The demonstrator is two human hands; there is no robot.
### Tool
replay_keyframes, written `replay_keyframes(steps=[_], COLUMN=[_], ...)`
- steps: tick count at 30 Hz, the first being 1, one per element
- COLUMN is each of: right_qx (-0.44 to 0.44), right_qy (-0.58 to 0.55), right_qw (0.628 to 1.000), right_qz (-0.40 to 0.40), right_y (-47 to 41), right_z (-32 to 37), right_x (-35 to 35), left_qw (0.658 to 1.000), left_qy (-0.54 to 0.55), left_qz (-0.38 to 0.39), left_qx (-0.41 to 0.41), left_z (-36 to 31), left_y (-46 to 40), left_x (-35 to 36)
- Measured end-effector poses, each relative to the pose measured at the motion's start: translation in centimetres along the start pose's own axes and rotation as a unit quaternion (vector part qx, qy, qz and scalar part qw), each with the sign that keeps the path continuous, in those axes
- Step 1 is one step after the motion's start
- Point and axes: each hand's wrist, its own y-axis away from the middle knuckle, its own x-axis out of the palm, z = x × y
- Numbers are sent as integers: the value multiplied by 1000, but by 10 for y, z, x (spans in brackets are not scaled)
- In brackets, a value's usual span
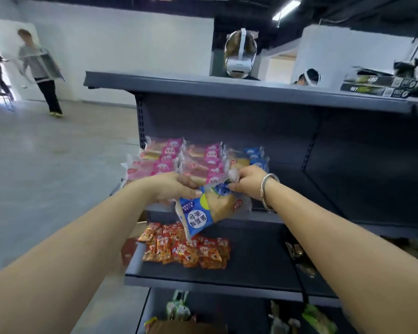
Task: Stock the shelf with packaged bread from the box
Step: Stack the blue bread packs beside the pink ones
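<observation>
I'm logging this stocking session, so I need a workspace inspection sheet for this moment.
Surface: grey middle shelf, right part bare.
Job's things: blue bread packet held before the shelf; pink bread packets and blue ones stacked at the shelf's left.
Clutter: orange-red snack packets on the shelf below; dark boxes on top.
Hands: left hand and right hand both grip the packet.
Cables: nothing seen.
Surroundings: people behind and at left.

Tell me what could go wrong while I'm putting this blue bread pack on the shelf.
1. The blue pack hangs past the shelf edge, held by both hands at its top end; if the left hand or right hand slips, it may drop onto the red snacks below.
2. Pushing it in may topple the pink packs.
</observation>
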Motion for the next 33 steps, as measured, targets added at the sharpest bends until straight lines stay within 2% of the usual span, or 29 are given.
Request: replay_keyframes(steps=[10, 15, 20, 23, 25, 27, 31, 33], right_qx=[5, 12, 7, 20, 33, 57, 108, 123], right_qy=[-119, -218, -286, -295, -243, -236, -319, -394], right_qw=[992, 975, 958, 954, 969, 970, 939, 906], right_qz=[-38, -41, -36, -41, -22, 7, 66, 93], right_y=[5, -4, -18, -24, -28, -32, -45, -54], right_z=[3, -2, -19, -32, -44, -60, -85, -92], right_x=[-5, -5, -4, -9, -9, -2, 10, 11], left_qw=[995, 996, 996, 989, 959, 914, 834, 799], left_qy=[-82, -15, 9, 110, 250, 370, 524, 582], left_qz=[17, 28, -7, -65, -117, -155, -162, -147], left_qx=[54, 83, 94, 79, 60, 56, 53, 37], left_z=[-22, -27, -30, -28, -30, -32, -39, -45], left_y=[-16, -36, -59, -76, -86, -101, -125, -134], left_x=[7, 15, 19, 18, 17, 17, 28, 38])
